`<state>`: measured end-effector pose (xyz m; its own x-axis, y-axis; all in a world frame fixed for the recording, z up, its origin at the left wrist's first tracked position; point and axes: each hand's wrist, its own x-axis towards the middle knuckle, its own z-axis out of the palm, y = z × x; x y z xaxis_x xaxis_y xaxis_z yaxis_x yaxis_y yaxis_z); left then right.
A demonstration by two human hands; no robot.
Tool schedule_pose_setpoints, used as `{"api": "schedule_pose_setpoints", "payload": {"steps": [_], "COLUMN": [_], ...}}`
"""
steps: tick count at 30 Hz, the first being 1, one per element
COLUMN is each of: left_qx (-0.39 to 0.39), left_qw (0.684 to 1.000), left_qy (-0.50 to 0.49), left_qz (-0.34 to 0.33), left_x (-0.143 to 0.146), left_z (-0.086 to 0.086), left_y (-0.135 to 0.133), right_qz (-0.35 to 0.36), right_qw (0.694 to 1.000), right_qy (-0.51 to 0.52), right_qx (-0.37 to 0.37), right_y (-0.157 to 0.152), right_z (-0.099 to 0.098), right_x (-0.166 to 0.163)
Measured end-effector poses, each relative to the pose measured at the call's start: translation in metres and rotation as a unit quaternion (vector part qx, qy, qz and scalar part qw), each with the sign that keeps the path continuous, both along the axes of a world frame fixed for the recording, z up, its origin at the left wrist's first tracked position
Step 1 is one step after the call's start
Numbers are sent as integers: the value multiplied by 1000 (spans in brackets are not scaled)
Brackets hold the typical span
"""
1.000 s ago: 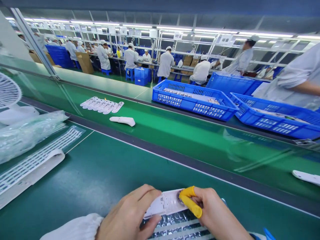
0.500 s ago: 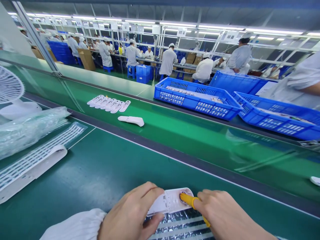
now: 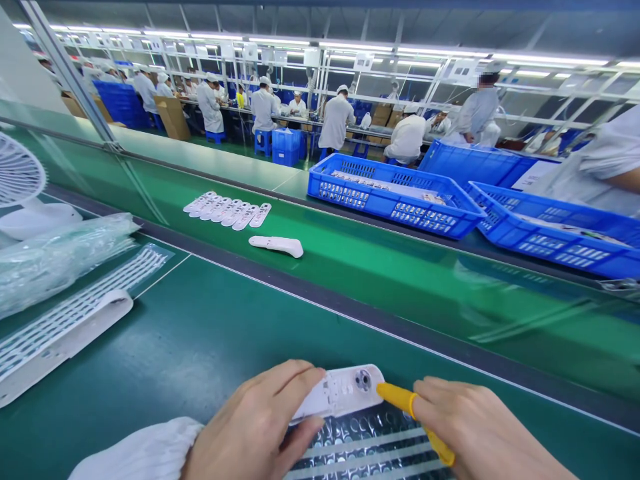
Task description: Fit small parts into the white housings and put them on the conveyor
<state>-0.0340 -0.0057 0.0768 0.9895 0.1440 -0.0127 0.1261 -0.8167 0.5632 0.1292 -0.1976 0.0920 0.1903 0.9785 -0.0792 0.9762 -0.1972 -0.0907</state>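
Observation:
A white plastic shell [image 3: 350,390] lies near the bottom middle, tilted slightly, with a round metallic disc [image 3: 363,381] in its right end. My left hand [image 3: 260,420] grips the shell's left end between thumb and fingers and hides that part. My right hand [image 3: 463,420] wears yellow finger cots [image 3: 397,398] on index finger and thumb. The index finger points at the shell's right tip, close to or touching it, and the thumb is spread away below; nothing shows between them. Beneath the shell is a sheet of round clear stickers [image 3: 365,443] in rows.
At left lie another long white shell [image 3: 70,340], a striped sticker sheet [image 3: 125,273], plastic bags [image 3: 65,257] and a white fan [image 3: 20,177]. On the green belt [image 3: 345,267] are several small white panels [image 3: 227,210] and a white handle-shaped part [image 3: 276,246]. Blue crates [image 3: 390,207] stand beyond; co-workers sit behind.
My right index finger has come off the round disc and moved right, past the shell's end, uncovering the disc. The panels and handle-shaped part on the belt have shifted right.

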Motion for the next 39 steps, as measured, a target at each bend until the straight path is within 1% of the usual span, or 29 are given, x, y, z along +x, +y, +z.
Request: {"api": "schedule_pose_setpoints", "payload": {"steps": [3,7,10,14,17,22,28,34,36,39], "left_qx": [29,31,26,38,31,4,24,22,32,47], "left_qw": [1000,999,999,998,997,999,998,999,999,999], "left_qy": [4,20,20,45,62,34,52,22,20,12], "left_qz": [9,3,-1,21,27,18,14,11,9,-3], "left_x": [1,3,3,3,4,5,4,2,2,2], "left_z": [0,2,5,7,9,9,4,5,3,-1], "left_y": [2,4,5,7,8,11,11,12,12,11], "right_qz": [-22,-47,-49,-52,-58,-67,-73,-77,-81,-77], "right_qw": [999,997,996,996,996,996,994,993,992,986], "right_qy": [0,-5,4,6,21,29,38,55,56,83], "right_qx": [31,64,71,76,68,59,65,65,77,122], "right_y": [-3,-4,-2,0,0,2,2,-1,-1,1], "right_z": [4,4,3,-1,-2,-1,-1,-4,-6,-11], "right_x": [4,6,6,6,6,5,4,3,4,5]}}
